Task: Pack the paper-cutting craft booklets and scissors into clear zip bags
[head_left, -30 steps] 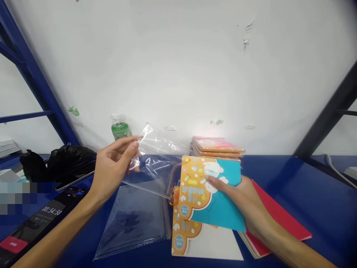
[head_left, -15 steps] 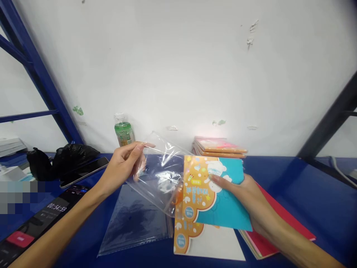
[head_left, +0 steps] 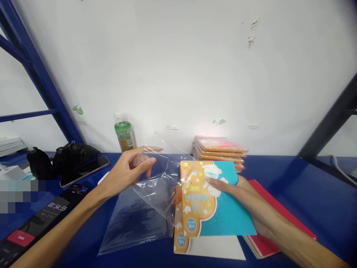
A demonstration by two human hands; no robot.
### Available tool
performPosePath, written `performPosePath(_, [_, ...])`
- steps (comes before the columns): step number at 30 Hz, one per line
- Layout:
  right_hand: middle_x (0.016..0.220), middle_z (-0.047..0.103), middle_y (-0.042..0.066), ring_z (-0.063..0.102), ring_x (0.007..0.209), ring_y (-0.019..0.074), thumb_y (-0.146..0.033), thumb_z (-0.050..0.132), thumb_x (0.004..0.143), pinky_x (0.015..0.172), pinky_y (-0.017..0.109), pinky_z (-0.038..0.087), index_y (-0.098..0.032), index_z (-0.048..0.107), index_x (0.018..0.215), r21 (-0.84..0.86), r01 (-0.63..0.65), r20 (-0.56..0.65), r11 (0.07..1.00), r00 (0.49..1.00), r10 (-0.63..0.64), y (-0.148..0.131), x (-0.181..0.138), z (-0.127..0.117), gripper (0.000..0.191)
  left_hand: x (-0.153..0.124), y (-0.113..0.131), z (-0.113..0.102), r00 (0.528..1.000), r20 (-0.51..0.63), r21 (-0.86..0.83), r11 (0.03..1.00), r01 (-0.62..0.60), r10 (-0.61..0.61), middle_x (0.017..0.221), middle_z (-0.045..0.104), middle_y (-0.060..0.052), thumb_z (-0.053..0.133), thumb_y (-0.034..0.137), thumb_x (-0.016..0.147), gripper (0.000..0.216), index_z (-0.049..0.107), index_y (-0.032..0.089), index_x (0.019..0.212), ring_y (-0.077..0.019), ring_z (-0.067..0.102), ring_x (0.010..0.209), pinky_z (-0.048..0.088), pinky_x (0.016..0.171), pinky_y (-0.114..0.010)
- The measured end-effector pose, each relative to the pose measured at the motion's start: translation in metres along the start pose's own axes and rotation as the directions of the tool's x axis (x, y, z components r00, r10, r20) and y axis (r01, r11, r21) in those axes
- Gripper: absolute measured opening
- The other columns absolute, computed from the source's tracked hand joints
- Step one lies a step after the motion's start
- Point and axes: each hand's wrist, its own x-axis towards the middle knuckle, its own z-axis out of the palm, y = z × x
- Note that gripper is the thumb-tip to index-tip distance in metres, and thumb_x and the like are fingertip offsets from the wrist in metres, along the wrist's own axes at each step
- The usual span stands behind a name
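My left hand (head_left: 135, 167) holds up a clear plastic bag (head_left: 156, 178), its fingers at the bag's mouth and its thumb apart from the index finger. My right hand (head_left: 245, 193) grips a booklet (head_left: 223, 212) with an orange and turquoise cover, thumb on top and fingers underneath. The booklet's left edge overlaps the bag; whether it is inside I cannot tell. Below it lies another booklet (head_left: 214, 247) with an orange strip and a white area, partly covered. A stack of clear plastic bags (head_left: 134, 223) lies flat under my left hand.
Behind stands a pile of orange-edged packs (head_left: 220, 149) against the wall. Red and pale sheets (head_left: 279, 212) lie under my right forearm. At left are a phone showing a timer (head_left: 41, 219), another phone (head_left: 86, 171), a black plastic bag (head_left: 72, 156) and a green-labelled bottle (head_left: 124, 134).
The booklet has shifted slightly left and down with my right hand, its left edge now overlapping the clear bag. My left thumb has moved away from the index finger.
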Motion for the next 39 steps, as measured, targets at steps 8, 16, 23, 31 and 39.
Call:
performPosePath(8, [0.116, 0.078, 0.016, 0.077, 0.101, 0.0378, -0.036, 0.088, 0.076, 0.078, 0.045, 0.068, -0.019, 0.071, 0.126, 0.021, -0.012, -0.062, 1.0, 0.998, 0.013, 0.0, 0.003, 0.002, 0.055, 0.001, -0.003, 0.003, 0.982, 0.188, -0.061, 0.997, 0.045, -0.033, 0.065, 0.067, 0.002, 0.051, 0.056, 0.097, 0.05, 0.064, 0.021, 0.129, -0.0069, 0.046, 0.039, 0.037, 0.042, -0.019])
performPosePath(16, [0.117, 0.078, 0.017, 0.078, 0.096, 0.0375, -0.035, 0.086, 0.08, 0.079, 0.048, 0.068, -0.017, 0.066, 0.133, 0.014, -0.03, -0.048, 0.999, 0.998, 0.031, 0.004, 0.001, 0.0, 0.059, 0.005, -0.008, 0.002, 0.958, 0.283, -0.301, 0.945, 0.129, -0.041, 0.066, 0.07, 0.0, 0.049, 0.058, 0.097, 0.054, 0.07, 0.018, 0.126, -0.0071, 0.046, 0.038, 0.034, 0.041, -0.02])
performPosePath(23, [0.11, 0.08, 0.014, 0.08, 0.078, 0.0342, -0.038, 0.086, 0.079, 0.067, 0.046, 0.069, -0.021, 0.064, 0.133, 0.054, -0.026, -0.12, 0.998, 0.992, 0.032, 0.004, 0.003, -0.001, 0.061, 0.005, -0.016, -0.002, 0.913, 0.407, -0.779, 0.533, 0.331, 0.027, 0.115, 0.076, -0.026, 0.026, 0.059, 0.098, 0.079, 0.066, -0.003, 0.129, -0.0345, 0.07, 0.112, 0.05, 0.095, -0.041])
performPosePath(31, [0.115, 0.079, 0.013, 0.079, 0.093, 0.0362, -0.037, 0.084, 0.082, 0.078, 0.047, 0.068, -0.021, 0.063, 0.135, 0.141, 0.036, -0.118, 0.989, 0.993, -0.02, 0.005, 0.006, -0.003, 0.06, -0.003, -0.022, 0.019, 0.743, 0.629, -0.694, 0.596, 0.404, 0.229, 0.158, 0.049, -0.012, 0.061, 0.017, 0.073, 0.099, 0.021, 0.028, 0.162, -0.0391, 0.053, 0.134, 0.037, 0.108, -0.057])
performPosePath(39, [0.116, 0.079, 0.011, 0.078, 0.097, 0.0358, -0.036, 0.086, 0.081, 0.078, 0.045, 0.069, -0.023, 0.064, 0.135, 0.127, 0.091, -0.14, 0.988, 0.987, -0.073, 0.007, 0.004, -0.001, 0.06, -0.011, -0.015, 0.05, 0.856, 0.516, -0.52, 0.783, 0.342, -0.032, 0.111, 0.072, -0.004, 0.076, 0.02, 0.087, 0.078, 0.034, 0.036, 0.151, -0.0159, 0.074, 0.081, 0.054, 0.081, -0.036])
